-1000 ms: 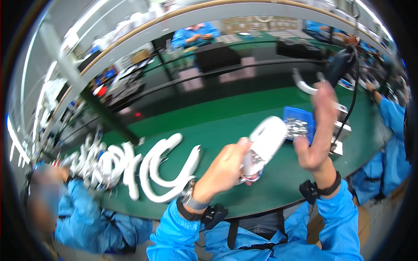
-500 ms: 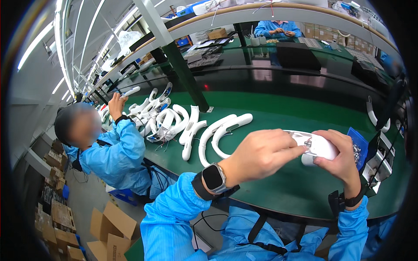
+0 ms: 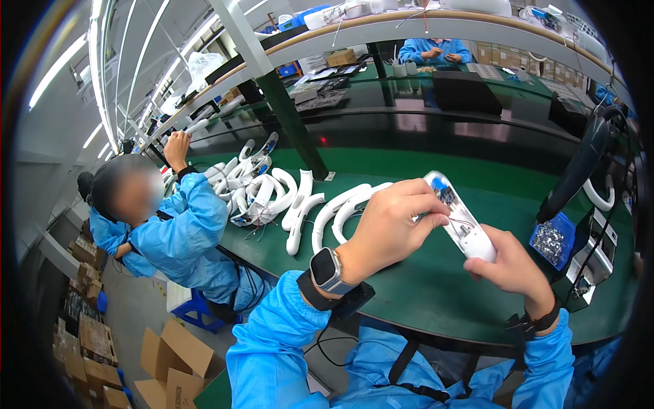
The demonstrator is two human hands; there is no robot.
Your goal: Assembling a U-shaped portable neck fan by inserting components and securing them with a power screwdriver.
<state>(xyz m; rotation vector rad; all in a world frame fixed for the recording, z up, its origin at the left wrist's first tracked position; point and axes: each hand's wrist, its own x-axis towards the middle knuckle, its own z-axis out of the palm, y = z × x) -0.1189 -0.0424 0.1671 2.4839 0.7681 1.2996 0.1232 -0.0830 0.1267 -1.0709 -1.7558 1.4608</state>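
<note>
1. Hands first: I see my left hand [image 3: 392, 221] curled over the upper end of a white curved plastic casing with a clear, shiny end cap [image 3: 460, 218], fingertips pinched down on its top edge.
2. My right hand [image 3: 511, 266] grips the lower end of that casing from below, fingers wrapped shut around it, thumb lying along its side.
3. The casing is held up in the air between both hands, tilted, above the green work mat on the bench [image 3: 422, 286], in front of my chest.
4. On my left wrist sits a square-faced grey smartwatch [image 3: 327, 269], next to a black strap; a black strap also rings my right wrist.
5. Just left of my left hand, white curved plastic arm pieces [image 3: 300, 201] lie in a loose pile on the mat.
6. To my right, a small blue plastic tray of silvery metal parts [image 3: 552, 238] rests near the bench edge, well apart from the casing.
7. At the left, a co-worker in a blue coat [image 3: 184, 232] reaches one hand towards the pile.
</note>
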